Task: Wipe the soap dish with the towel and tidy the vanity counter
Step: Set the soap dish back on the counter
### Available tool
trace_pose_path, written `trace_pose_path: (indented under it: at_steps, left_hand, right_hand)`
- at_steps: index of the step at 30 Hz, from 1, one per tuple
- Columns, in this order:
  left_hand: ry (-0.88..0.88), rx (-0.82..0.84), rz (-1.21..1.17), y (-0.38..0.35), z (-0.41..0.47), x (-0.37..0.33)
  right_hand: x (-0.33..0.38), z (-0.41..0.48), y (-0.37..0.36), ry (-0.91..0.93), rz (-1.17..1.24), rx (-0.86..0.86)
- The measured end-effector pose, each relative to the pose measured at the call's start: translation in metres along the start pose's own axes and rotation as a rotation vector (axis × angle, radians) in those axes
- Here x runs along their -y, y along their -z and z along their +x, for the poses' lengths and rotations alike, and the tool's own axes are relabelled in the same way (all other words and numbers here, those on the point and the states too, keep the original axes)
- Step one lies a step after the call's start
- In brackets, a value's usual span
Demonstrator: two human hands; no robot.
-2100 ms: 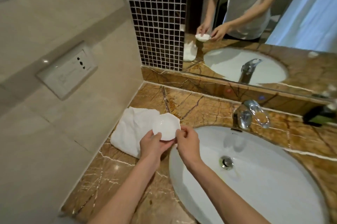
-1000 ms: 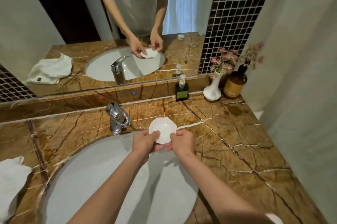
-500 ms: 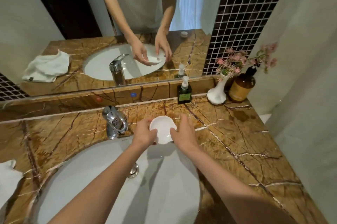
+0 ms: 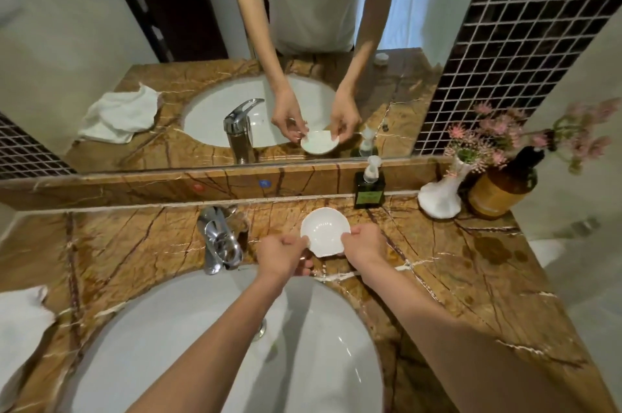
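Both hands, the left hand and right hand, pinch opposite edges of the white soap dish low over the marble worktop beyond the basin; lower it level, then release both sides together

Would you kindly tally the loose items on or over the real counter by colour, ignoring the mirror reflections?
White: 3, the dish, the towel and the vase
Dark green: 1, the pump bottle
Amber: 1, the brown bottle
Total: 5
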State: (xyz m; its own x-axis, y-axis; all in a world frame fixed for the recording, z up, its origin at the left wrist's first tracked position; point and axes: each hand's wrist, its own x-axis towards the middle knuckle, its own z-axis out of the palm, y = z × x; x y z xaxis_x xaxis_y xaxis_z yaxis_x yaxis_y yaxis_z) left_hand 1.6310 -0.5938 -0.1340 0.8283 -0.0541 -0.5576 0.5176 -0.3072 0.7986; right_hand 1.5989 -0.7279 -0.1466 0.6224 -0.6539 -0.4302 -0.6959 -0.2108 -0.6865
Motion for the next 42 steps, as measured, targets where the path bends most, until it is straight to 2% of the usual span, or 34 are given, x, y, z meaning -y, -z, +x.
trace_pose_path:
  at_steps: [4, 12, 19, 23, 27, 31, 37, 40, 42]
  left_hand:
    - [0.067, -0.030, -0.046, -0.010, 0.012, 0.000]
    - [0.100, -0.084, -0.034, -0.021, 0.026, 0.003]
    - [0.115, -0.115, 0.020, -0.024, 0.029, 0.002]
    - [0.117, -0.113, 0.030, -0.025, 0.028, 0.001]
    - [0.124, -0.124, 0.036, -0.024, 0.029, 0.000]
    - [0.115, -0.121, 0.030, -0.023, 0.028, 0.002]
    - [0.038, -0.110, 0.023, -0.020, 0.023, 0.003]
    - [-0.048, -0.085, 0.037, -0.017, 0.014, 0.006]
    - [-0.156, -0.095, 0.139, -0.012, 0.006, 0.009]
  right_hand:
    - [0.002, 0.008, -0.007, -0.070, 0.069, -0.031]
    - [0.000, 0.022, -0.007, -0.112, 0.090, 0.048]
    - [-0.005, 0.025, -0.007, -0.042, 0.008, 0.082]
    - [-0.006, 0.023, -0.008, 0.045, -0.124, 0.106]
    - [-0.001, 0.018, -0.007, 0.125, -0.265, 0.050]
    - [0.000, 0.015, -0.008, 0.114, -0.262, 0.026]
    - [-0.004, 0.013, -0.007, 0.140, -0.201, 0.029]
    - [-0.011, 0.008, -0.004, 0.141, -0.128, -0.025]
    - [-0.015, 0.003, -0.001, 0.158, -0.095, -0.059]
